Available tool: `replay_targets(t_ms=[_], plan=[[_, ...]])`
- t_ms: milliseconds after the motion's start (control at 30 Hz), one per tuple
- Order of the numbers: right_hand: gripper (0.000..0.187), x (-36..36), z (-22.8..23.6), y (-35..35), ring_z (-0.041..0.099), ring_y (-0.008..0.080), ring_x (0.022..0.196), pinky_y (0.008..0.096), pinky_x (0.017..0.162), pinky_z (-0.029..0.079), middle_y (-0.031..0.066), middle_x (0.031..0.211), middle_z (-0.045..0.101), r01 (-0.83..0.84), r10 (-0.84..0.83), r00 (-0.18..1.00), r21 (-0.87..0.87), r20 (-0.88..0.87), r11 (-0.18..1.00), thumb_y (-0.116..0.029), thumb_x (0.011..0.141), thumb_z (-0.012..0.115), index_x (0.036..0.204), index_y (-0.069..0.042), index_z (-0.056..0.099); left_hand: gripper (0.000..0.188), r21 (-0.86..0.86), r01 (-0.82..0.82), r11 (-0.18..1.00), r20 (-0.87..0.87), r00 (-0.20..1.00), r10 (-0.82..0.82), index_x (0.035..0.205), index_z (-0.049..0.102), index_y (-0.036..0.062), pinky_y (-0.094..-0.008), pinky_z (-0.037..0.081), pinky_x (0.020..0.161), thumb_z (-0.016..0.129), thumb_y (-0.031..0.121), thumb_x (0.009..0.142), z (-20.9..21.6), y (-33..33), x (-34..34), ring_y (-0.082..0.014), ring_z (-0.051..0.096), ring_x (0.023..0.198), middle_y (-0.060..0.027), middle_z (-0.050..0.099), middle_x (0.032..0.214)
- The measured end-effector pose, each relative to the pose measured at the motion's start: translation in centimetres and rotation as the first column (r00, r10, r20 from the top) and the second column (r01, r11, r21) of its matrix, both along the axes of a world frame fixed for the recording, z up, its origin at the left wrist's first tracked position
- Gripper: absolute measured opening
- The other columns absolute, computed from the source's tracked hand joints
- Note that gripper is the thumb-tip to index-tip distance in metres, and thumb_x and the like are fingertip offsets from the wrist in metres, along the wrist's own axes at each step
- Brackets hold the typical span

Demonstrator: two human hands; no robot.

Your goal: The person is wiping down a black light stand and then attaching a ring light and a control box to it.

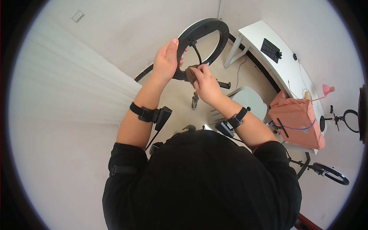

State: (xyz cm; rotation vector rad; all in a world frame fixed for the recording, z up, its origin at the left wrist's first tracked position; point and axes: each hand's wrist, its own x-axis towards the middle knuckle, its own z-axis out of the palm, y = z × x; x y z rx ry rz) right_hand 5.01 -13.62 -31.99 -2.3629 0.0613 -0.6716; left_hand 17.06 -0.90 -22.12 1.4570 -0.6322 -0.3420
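ring light [209,24]: big, black-backed, tilted in the upper middle of the frame; from here i see a short black cable [197,53] curving across its opening.
left hand [166,59]: fingers wrapped around the ring light's left side, gripping it, thumb up along the rim.
brown cloth [191,74]: bunched up at the ring light's lower rim, upper middle of the frame.
right hand [207,83]: fingers closed, pinching the cloth.
stool [252,100]: grey, round-topped, right of centre.
desk [253,33]: white, upper right, a black tablet [270,50] lying on it.
bag [301,111]: salmon pink, right side.
curtain [65,73]: white, hanging at left.
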Motion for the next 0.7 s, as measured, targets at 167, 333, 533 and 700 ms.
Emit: replay_targets(t_ms=[167, 333, 533, 700], plan=[[0.050, -1.0, 1.0, -2.7, 0.059, 0.0376, 0.108, 0.0430, 0.093, 0.052, 0.0189, 0.118, 0.053, 0.039, -0.032, 0.996, -0.086, 0.088, 0.996, 0.007, 0.081, 0.055, 0.129, -0.007, 0.063, 0.053, -0.039, -0.019, 0.999, -0.018, 1.000, 0.018, 0.094, 0.065, 0.0021, -0.0265, 0.043, 0.057, 0.038, 0.045, 0.111, -0.1, 0.2, 0.2, -0.0083, 0.050, 0.060, 0.0020, 0.051, 0.066], [0.038, 0.0, 4.1, -10.1, 0.053, 0.0378, 0.118, 0.0445, 0.104, 0.044, 0.0225, 0.121, 0.052, 0.431, -0.445, 0.754, 0.147, 0.483, 0.890, -0.002, 0.095, 0.058, 0.133, -0.004, 0.058, 0.055, -0.011, -0.006, 1.000, -0.006, 1.000, 0.006, 0.093, 0.063, 0.0013, -0.0269, 0.045, 0.057, 0.037, 0.046, 0.111, 0.0, 0.5, 0.7, -0.0093, 0.051, 0.059, 0.0005, 0.051, 0.066], [0.036, 3.2, 1.8, -9.8, 0.055, 0.0390, 0.113, 0.0435, 0.099, 0.046, 0.0205, 0.122, 0.054, 0.426, -0.473, 0.735, 0.212, 0.486, 0.880, -0.003, 0.091, 0.067, 0.124, -0.002, 0.054, 0.056, 0.002, 0.058, 0.998, -0.040, 0.998, -0.057, 0.093, 0.062, 0.0026, -0.0287, 0.048, 0.058, 0.032, 0.047, 0.110, -0.4, 0.3, 0.9, -0.0127, 0.053, 0.057, -0.0025, 0.055, 0.067], [0.029, 2.6, -2.0, -7.4, 0.058, 0.0385, 0.104, 0.0433, 0.092, 0.048, 0.0193, 0.112, 0.057, 0.434, -0.504, 0.763, 0.256, 0.405, 0.864, -0.003, 0.089, 0.069, 0.116, -0.001, 0.057, 0.055, -0.016, 0.050, 0.999, -0.012, 0.999, -0.050, 0.092, 0.062, 0.0009, -0.0282, 0.047, 0.056, 0.037, 0.046, 0.110, 0.0, 0.7, 0.9, -0.0114, 0.053, 0.057, -0.0020, 0.054, 0.066]])
